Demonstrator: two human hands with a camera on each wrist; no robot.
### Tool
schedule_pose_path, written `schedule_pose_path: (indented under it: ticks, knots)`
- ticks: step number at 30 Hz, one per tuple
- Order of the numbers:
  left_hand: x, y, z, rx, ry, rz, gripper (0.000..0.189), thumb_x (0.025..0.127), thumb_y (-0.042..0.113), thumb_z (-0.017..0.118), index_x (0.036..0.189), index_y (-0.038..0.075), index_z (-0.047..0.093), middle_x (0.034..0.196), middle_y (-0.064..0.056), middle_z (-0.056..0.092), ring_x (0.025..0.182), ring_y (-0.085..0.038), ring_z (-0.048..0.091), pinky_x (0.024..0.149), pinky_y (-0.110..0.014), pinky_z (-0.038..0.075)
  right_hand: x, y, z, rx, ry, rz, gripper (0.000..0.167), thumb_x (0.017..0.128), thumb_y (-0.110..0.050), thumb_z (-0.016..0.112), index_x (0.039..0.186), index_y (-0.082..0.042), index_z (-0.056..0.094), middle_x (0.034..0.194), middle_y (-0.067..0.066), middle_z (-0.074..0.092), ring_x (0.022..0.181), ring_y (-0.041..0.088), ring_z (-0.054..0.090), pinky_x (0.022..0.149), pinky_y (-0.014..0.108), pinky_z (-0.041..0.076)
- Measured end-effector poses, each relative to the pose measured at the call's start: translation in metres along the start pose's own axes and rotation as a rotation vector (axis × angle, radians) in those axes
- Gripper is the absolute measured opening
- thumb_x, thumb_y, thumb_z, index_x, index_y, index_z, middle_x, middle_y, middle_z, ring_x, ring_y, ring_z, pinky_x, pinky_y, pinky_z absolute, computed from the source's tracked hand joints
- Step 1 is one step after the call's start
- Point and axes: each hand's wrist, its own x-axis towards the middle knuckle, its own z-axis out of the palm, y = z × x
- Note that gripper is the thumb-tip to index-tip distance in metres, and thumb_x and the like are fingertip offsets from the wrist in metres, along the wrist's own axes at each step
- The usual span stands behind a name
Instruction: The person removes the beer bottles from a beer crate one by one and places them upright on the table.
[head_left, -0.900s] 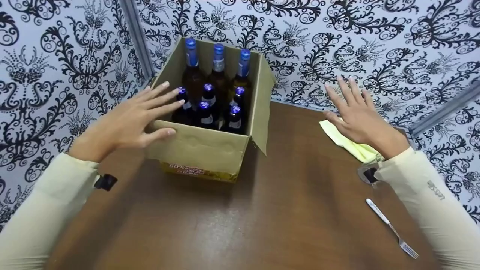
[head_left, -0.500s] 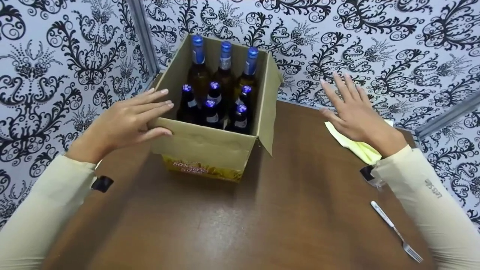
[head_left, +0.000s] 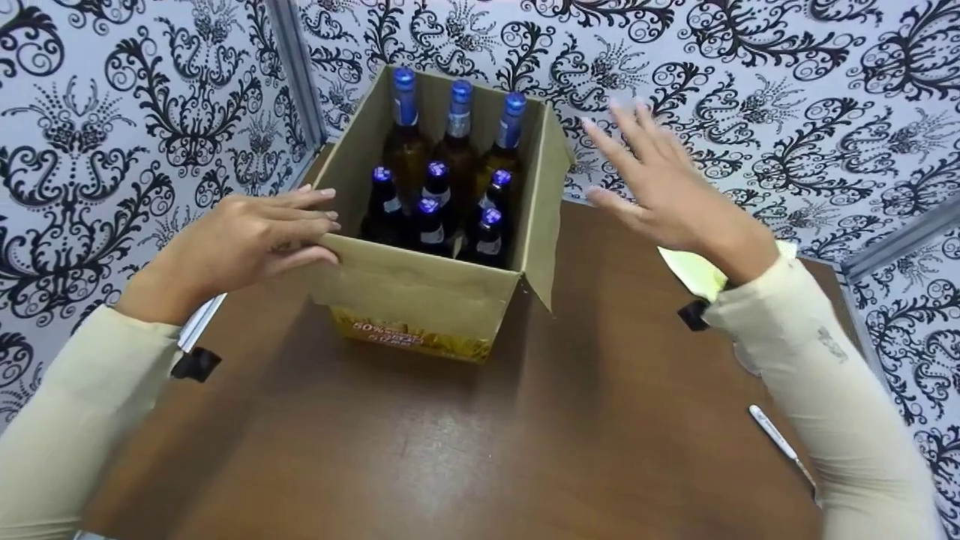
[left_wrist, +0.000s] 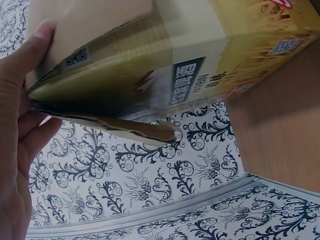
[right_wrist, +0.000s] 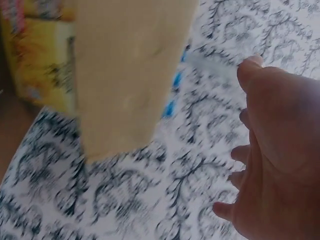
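Note:
An open cardboard box (head_left: 420, 281) stands on the table in the head view. Inside, three tall brown bottles (head_left: 459, 124) with blue-wrapped necks line the back, and several shorter dark bottles (head_left: 430, 225) with purple caps stand before them. My left hand (head_left: 240, 240) holds the box's near left corner, its thumb lying on the front flap in the left wrist view. To the box's right, my right hand (head_left: 667, 195) hovers in the air with fingers spread, holding nothing. The right wrist view shows a side flap (right_wrist: 132, 75) apart from that hand.
A yellow cloth (head_left: 691, 271) lies at the table's right, partly behind the right wrist. A fork's white handle (head_left: 772, 433) shows nearer, its tines hidden by the sleeve. Patterned walls (head_left: 750, 90) enclose the brown table (head_left: 585, 420) at left, back and right.
My right hand has moved left toward the box, and its sleeve now covers the fork's tines. My left fingers have drawn together over the box's corner. The whole view has shifted slightly.

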Motion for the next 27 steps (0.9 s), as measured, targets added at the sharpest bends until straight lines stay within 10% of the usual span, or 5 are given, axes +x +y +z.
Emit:
schedule_pose_path:
  ticks: [6, 17, 27]
  knots:
    - [0.005, 0.0, -0.009, 0.01, -0.078, -0.042, 0.027, 0.081, 0.02, 0.084, 0.104, 0.008, 0.079, 0.108, -0.013, 0.078, 0.117, -0.034, 0.069, 0.077, -0.034, 0.062, 0.036, -0.039, -0.008, 0.007, -0.069, -0.116, 0.081, 0.099, -0.06, 0.049, 0.159, -0.043, -0.001, 0.168, -0.01, -0.016, 0.156, 0.022, -0.02, 0.128, 0.06, -0.006]
    - [0.002, 0.002, -0.006, 0.017, -0.129, -0.041, 0.027, 0.083, 0.02, 0.082, 0.108, 0.01, 0.078, 0.113, -0.012, 0.076, 0.121, -0.033, 0.066, 0.076, -0.03, 0.062, 0.104, -0.078, 0.017, -0.164, -0.565, -0.204, 0.077, 0.094, -0.048, 0.067, 0.156, -0.015, 0.036, 0.164, 0.014, 0.033, 0.15, 0.033, 0.036, 0.123, 0.055, 0.034]
    - [-0.001, 0.003, -0.006, 0.008, -0.116, -0.104, 0.03, 0.085, 0.023, 0.08, 0.112, 0.011, 0.077, 0.118, -0.012, 0.074, 0.124, -0.032, 0.065, 0.081, -0.037, 0.063, 0.131, -0.087, 0.042, -0.228, -0.61, -0.185, 0.066, 0.084, -0.04, 0.081, 0.14, -0.012, 0.06, 0.138, 0.013, 0.064, 0.122, 0.03, 0.064, 0.106, 0.043, 0.054]
